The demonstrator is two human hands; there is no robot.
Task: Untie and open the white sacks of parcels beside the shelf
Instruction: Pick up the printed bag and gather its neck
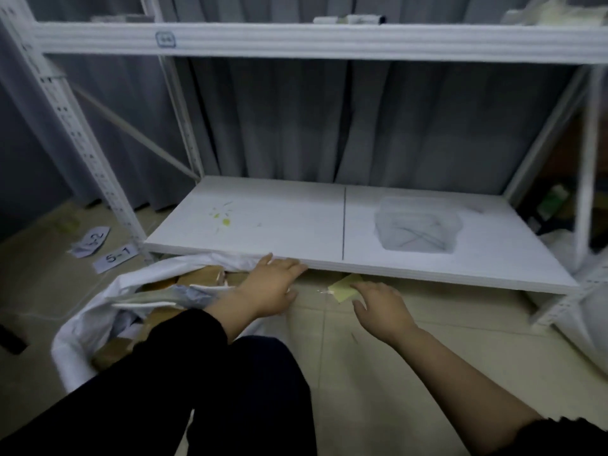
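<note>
In the head view, one white sack (98, 291) lay on the floor (378, 373) at the left front corner of the shelf (296, 39), partly under the lower board (263, 225). Its mouth gaped wide and no tie showed on it. Brown parcels (197, 278) were visible inside, so I judged this sack untied and opened.

The left hand (273, 284) lay flat with its fingers straight, against the board's front edge and just above the sack's rim, and it held nothing. The right hand (378, 304) was spread and relaxed low over the floor. Its fingertips were at a yellow slip (345, 287) that poked out from under the board. I could not tell whether they touched it, but nothing was gripped.

A second sack (589, 284) stood by the shelf's right post, well apart from both hands. Only its side showed and its mouth was out of sight, so I could not tell whether it was tied. It seemed to be the work left, so the task looked about half done at best.

A clear bag (418, 225) sat on the right half of the board, and paper labels (115, 256) lay on the floor to the left.
</note>
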